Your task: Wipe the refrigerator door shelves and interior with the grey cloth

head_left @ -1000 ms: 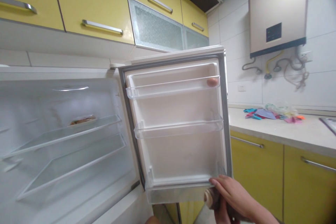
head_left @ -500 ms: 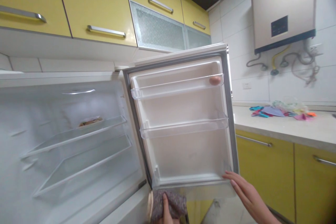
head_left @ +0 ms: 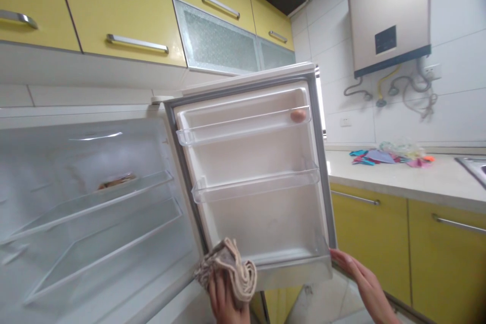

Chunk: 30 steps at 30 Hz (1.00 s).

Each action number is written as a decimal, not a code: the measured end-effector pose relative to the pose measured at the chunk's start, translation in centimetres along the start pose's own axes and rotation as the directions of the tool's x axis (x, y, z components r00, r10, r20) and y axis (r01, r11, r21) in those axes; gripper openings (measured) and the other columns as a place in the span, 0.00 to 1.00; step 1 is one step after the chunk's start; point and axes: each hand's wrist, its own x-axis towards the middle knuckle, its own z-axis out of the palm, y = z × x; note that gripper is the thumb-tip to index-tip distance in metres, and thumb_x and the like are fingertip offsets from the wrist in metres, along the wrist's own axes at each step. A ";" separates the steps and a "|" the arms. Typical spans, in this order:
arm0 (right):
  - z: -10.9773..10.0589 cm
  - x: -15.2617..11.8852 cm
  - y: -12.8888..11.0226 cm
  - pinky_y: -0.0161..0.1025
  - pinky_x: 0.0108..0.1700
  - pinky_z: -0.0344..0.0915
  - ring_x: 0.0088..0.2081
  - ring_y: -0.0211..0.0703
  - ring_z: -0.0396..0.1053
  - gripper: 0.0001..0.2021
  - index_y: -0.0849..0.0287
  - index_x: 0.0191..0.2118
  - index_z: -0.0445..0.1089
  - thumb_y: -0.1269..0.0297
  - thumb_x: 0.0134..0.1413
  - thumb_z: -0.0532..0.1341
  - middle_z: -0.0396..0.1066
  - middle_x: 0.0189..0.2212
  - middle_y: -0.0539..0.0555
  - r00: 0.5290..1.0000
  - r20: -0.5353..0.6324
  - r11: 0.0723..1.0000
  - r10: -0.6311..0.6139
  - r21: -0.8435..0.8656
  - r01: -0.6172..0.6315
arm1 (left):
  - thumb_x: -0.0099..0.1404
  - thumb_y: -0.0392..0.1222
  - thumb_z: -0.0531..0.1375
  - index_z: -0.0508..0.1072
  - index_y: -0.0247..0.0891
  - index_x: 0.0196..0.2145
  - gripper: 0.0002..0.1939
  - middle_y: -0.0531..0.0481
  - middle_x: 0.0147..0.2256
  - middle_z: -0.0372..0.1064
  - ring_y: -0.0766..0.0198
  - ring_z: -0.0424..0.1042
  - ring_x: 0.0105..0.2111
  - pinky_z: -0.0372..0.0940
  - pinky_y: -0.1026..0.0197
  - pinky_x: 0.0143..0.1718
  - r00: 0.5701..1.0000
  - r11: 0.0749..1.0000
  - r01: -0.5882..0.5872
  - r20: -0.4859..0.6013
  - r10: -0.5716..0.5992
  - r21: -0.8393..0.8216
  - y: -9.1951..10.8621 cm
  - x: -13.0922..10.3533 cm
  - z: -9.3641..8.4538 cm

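Observation:
My left hand [head_left: 224,298] is closed round a folded grey-brown cloth [head_left: 231,268] with a beige edge. It presses the cloth to the lower hinge-side corner of the open refrigerator door's inner face. At the lower outer corner, my right hand [head_left: 359,276] grips the edge of the refrigerator door [head_left: 266,223], its fingers partly hidden. Two clear door racks cross the panel, and a brown egg [head_left: 298,115] sits at the right end of the upper rack [head_left: 243,125]. The lower rack [head_left: 258,186] spans the middle.
Inside the refrigerator, a small food package [head_left: 117,180] rests on the upper glass shelf [head_left: 94,197]. Colourful cloths and plastic [head_left: 379,156] lie on the white counter [head_left: 398,177], with a sink [head_left: 474,167] beyond. A water heater [head_left: 391,15] hangs above; yellow cabinets [head_left: 125,5] line the wall.
My left hand has raised the cloth from below the door onto its lower inner corner. My right hand has shifted from the inner face to the outer edge. The view has turned slightly right.

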 end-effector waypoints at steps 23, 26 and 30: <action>0.1 -0.3 0.8 0.59 0.66 0.62 0.62 0.59 0.68 0.34 0.55 0.61 0.65 0.39 0.55 0.58 0.72 0.59 0.61 1.000 -0.004 0.999 0.031 0.031 -0.031 | 0.63 0.53 0.61 0.69 0.47 0.56 0.25 0.51 0.40 0.77 0.57 0.75 0.37 0.67 0.53 0.43 0.745 0.714 -0.663 0.294 0.599 0.225 15.5 2.1 7.2; 1.2 -1.1 0.2 0.61 0.68 0.60 0.65 0.59 0.64 0.30 0.55 0.60 0.66 0.44 0.57 0.58 0.69 0.63 0.62 0.982 -0.029 0.956 -0.187 -0.236 0.175 | 0.60 0.55 0.61 0.69 0.47 0.54 0.25 0.46 0.47 0.76 0.50 0.75 0.47 0.67 0.49 0.50 0.730 0.877 -0.468 0.608 0.314 0.108 14.2 4.6 3.4; 3.1 -1.5 -0.1 0.61 0.69 0.58 0.68 0.57 0.60 0.25 0.50 0.62 0.65 0.54 0.61 0.57 0.63 0.66 0.57 0.846 0.180 0.667 -0.501 -0.542 0.511 | 0.57 0.56 0.62 0.63 0.45 0.59 0.33 0.44 0.50 0.77 0.46 0.74 0.51 0.67 0.50 0.50 0.664 0.959 -0.264 0.740 0.105 0.102 11.9 8.4 -1.7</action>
